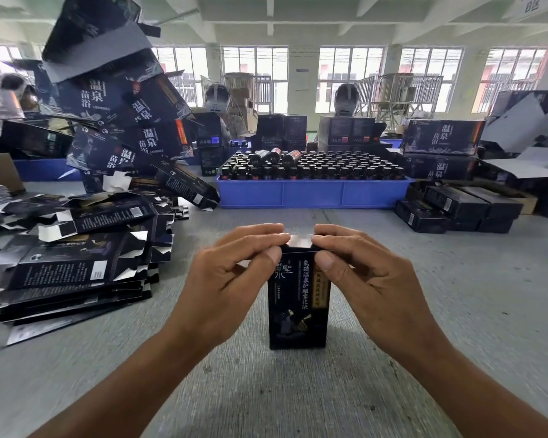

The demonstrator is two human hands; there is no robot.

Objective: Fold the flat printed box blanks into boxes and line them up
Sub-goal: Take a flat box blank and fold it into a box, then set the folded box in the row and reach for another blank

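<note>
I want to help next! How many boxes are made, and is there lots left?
Some look done: folded boxes lie side by side at the right of the table. I can't count them exactly. One is in hand now: the left hand and right hand pinch the top flap of an upright box. Lots is left: a big stack of flat blanks waits at the left.

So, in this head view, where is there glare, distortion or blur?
Head view: daylight overexposes the windows; wide-angle bends the box pile at left inward; a bright sheen sits on the top flap of the sharp box; the far background is soft.
</note>
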